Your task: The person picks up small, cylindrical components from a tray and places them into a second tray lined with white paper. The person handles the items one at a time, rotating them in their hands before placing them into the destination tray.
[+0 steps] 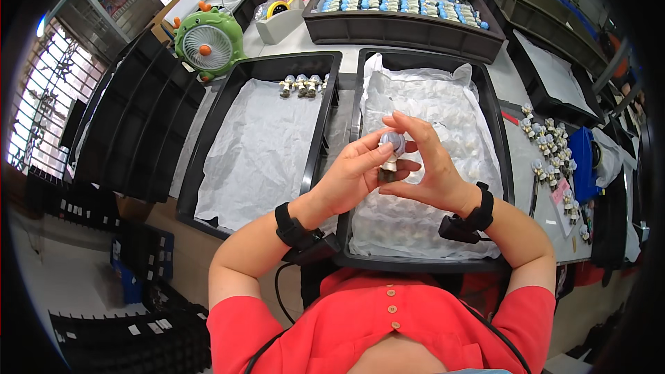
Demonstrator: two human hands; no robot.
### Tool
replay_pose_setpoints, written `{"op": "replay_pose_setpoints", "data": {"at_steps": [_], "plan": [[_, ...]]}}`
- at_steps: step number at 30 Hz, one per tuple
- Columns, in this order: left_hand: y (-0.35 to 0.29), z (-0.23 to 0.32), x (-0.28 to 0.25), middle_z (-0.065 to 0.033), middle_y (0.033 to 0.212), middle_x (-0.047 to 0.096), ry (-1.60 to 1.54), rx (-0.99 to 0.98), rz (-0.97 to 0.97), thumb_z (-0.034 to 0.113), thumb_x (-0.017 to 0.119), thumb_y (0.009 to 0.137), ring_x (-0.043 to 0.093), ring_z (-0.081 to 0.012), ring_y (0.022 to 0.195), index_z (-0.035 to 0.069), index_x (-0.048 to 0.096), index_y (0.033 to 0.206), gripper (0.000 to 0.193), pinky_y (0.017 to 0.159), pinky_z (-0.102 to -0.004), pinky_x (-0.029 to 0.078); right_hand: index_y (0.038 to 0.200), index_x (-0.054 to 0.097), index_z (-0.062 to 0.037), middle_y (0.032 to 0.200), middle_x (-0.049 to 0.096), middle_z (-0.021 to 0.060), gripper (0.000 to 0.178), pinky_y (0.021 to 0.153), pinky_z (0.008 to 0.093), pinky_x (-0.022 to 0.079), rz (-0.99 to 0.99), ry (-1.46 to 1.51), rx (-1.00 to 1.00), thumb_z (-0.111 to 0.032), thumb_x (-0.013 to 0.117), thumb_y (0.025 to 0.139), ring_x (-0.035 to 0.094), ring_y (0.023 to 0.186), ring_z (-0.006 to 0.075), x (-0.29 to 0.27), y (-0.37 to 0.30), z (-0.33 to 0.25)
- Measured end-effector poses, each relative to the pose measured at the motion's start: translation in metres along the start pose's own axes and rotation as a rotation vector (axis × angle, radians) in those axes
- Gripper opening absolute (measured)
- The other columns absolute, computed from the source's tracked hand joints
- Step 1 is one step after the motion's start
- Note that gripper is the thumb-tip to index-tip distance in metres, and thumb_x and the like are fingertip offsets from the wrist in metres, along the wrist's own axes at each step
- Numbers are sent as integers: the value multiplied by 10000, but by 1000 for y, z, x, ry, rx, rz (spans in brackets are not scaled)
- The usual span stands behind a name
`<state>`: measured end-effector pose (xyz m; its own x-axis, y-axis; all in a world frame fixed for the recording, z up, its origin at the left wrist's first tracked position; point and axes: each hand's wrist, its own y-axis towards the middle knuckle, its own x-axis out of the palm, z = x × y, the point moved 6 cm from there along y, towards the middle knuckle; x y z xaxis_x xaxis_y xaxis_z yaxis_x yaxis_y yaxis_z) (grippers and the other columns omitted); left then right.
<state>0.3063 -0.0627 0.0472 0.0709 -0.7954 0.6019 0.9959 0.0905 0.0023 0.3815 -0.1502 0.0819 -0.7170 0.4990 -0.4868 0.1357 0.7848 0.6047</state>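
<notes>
Barred windows (59,97) line the room's left side. White labels (164,323) mark black bins (118,353) at lower left, their print too small to read; a pink slip (560,192) lies among small figures (547,140) on the right, its writing likewise unclear. Over a paper-lined black tray (415,264), the left hand (346,174) pinches a grey-headed figurine (392,144). The right hand (443,179) curves around it, thumb and fingers wide apart; whether it touches, I cannot tell.
</notes>
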Motion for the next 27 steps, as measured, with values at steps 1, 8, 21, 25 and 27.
{"op": "replay_pose_setpoints", "data": {"at_steps": [1, 8, 21, 25, 27], "plan": [[0, 2, 0, -91, 1183, 538, -23, 13, -1, 259, 487, 964, 584, -207, 1055, 53, 424, 1292, 392, 869, -317, 499, 1398, 324, -106, 1304, 473, 104, 928, 892, 368, 481, -2, 7, 11, -69, 818, 613, 475, 1170, 263, -1, 1, 1], [3, 0, -4, -109, 1241, 506, -119, -11, 7, 285, 346, 1006, 540, -250, 1137, 38, 379, 1325, 405, 876, -360, 490, 1421, 281, -98, 1343, 462, 129, 923, 947, 348, 437, -37, 205, 178, -110, 808, 663, 465, 1217, 233, 0, 1, 15], [2, 2, -8, -137, 1321, 460, -34, 33, 3, 275, 330, 1004, 517, -286, 1180, -13, 348, 1347, 448, 886, -369, 494, 1412, 290, -92, 1385, 436, 122, 863, 1056, 363, 346, -65, 301, 198, -81, 774, 697, 421, 1275, 236, 3, 1, 24], [3, 0, -10, -146, 1328, 453, -46, 28, -7, 284, 326, 1004, 518, -285, 1179, -11, 343, 1350, 454, 895, -374, 494, 1409, 298, -97, 1378, 444, 114, 877, 1052, 361, 350, -61, 305, 208, -89, 787, 681, 424, 1276, 241, 2, 1, 22], [3, -1, -10, -152, 1330, 449, -59, 17, -13, 281, 321, 1004, 515, -284, 1183, -10, 338, 1352, 454, 903, -378, 491, 1407, 301, -98, 1377, 446, 113, 884, 1047, 357, 353, -60, 291, 209, -98, 796, 674, 427, 1274, 240, 0, 1, 21]]}}
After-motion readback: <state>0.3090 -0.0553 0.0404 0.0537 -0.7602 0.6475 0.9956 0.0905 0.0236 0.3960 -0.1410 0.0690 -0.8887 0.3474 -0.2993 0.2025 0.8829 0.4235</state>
